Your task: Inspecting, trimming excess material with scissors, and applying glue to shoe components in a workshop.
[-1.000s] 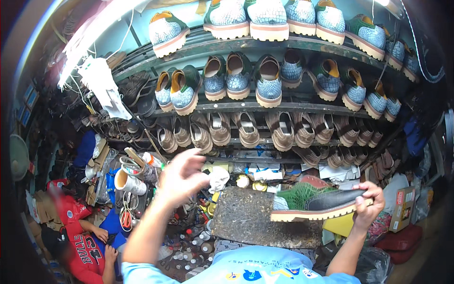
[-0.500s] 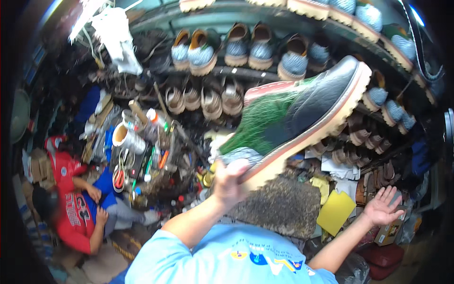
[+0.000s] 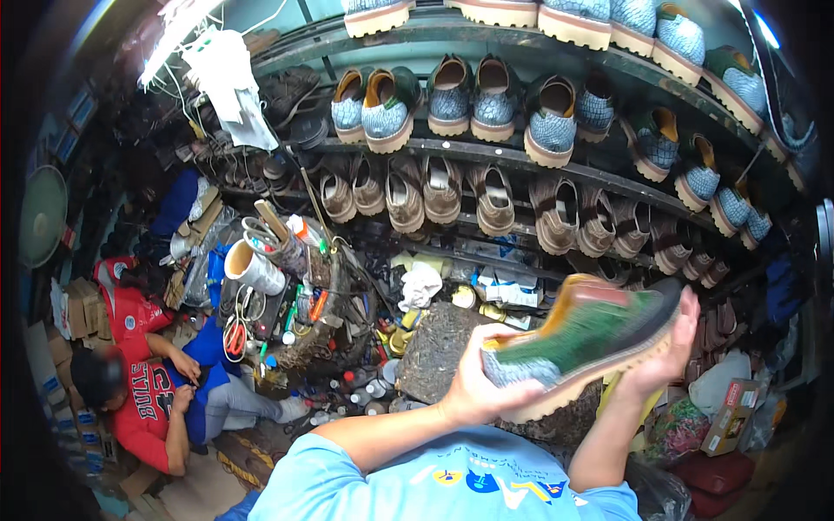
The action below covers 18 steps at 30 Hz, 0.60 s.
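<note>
Right hand brought back to the shoe

The shoe's blue end was gripped by the left hand, right of centre in the frame. Its black end, free half a second earlier, was now met by the right palm; through the blur, whether that hand was closed could not be told. Support was thus given at both ends, a dark slab being partly hidden at lower centre.
</note>
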Each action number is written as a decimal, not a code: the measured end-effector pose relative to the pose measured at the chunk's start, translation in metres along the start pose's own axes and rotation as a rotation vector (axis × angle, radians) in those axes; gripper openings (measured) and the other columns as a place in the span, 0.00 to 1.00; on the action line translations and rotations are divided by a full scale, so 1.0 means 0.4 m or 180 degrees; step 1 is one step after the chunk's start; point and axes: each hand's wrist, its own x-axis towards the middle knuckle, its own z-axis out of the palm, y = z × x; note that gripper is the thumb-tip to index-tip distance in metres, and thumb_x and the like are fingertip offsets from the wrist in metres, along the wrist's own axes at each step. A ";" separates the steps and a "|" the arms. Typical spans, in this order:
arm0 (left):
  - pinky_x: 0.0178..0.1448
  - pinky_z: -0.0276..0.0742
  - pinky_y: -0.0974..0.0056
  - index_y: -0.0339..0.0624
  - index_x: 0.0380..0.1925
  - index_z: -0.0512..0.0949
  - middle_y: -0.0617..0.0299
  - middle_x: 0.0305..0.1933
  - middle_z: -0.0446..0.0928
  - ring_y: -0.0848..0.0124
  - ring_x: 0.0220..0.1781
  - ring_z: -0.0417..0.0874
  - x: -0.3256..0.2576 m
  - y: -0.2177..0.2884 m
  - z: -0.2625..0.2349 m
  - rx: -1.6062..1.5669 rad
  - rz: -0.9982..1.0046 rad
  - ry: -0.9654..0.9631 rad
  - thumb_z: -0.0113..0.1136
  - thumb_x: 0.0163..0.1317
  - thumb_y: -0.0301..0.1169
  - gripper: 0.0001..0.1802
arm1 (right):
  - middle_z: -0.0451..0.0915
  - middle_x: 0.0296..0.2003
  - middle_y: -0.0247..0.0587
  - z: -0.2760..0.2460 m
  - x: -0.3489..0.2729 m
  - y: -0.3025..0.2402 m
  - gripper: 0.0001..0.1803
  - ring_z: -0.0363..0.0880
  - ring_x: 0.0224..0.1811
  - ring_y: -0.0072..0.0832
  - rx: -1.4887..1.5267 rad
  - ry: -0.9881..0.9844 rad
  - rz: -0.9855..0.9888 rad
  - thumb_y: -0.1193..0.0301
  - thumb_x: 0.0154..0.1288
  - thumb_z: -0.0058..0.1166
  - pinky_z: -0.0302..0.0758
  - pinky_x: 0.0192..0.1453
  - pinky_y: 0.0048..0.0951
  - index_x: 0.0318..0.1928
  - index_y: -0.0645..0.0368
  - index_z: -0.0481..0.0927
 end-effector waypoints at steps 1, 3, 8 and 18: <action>0.66 0.73 0.55 0.41 0.60 0.68 0.55 0.55 0.74 0.63 0.61 0.76 0.008 -0.008 -0.035 -0.0027 -0.0243 0.0302 0.85 0.44 0.35 0.44 | 0.63 0.75 0.53 0.073 -0.034 -0.025 0.30 0.53 0.81 0.40 -0.0168 -0.0126 -0.0475 0.75 0.65 0.58 0.42 0.84 0.41 0.67 0.73 0.72; 0.62 0.75 0.56 0.41 0.56 0.74 0.59 0.53 0.75 0.64 0.56 0.77 0.021 0.007 -0.179 0.0752 0.0165 0.0862 0.85 0.39 0.41 0.43 | 0.75 0.65 0.55 0.044 -0.058 -0.005 0.20 0.70 0.70 0.37 -0.0110 -0.0565 -0.0580 0.82 0.65 0.58 0.59 0.78 0.42 0.58 0.71 0.79; 0.65 0.76 0.56 0.34 0.67 0.65 0.54 0.63 0.70 0.62 0.58 0.78 -0.008 0.294 -0.432 0.2084 0.2694 0.2582 0.77 0.52 0.48 0.49 | 0.88 0.41 0.48 -0.104 -0.181 0.056 0.10 0.87 0.43 0.28 -0.0487 -0.1295 0.0506 0.79 0.74 0.57 0.83 0.52 0.28 0.52 0.70 0.83; 0.63 0.79 0.55 0.33 0.58 0.75 0.45 0.55 0.81 0.53 0.57 0.84 0.536 0.558 -0.655 0.3346 0.2723 0.3589 0.84 0.44 0.48 0.45 | 0.76 0.63 0.62 0.016 -0.194 0.380 0.36 0.71 0.71 0.54 -0.3029 -0.3243 0.1207 0.53 0.60 0.68 0.67 0.75 0.46 0.63 0.63 0.79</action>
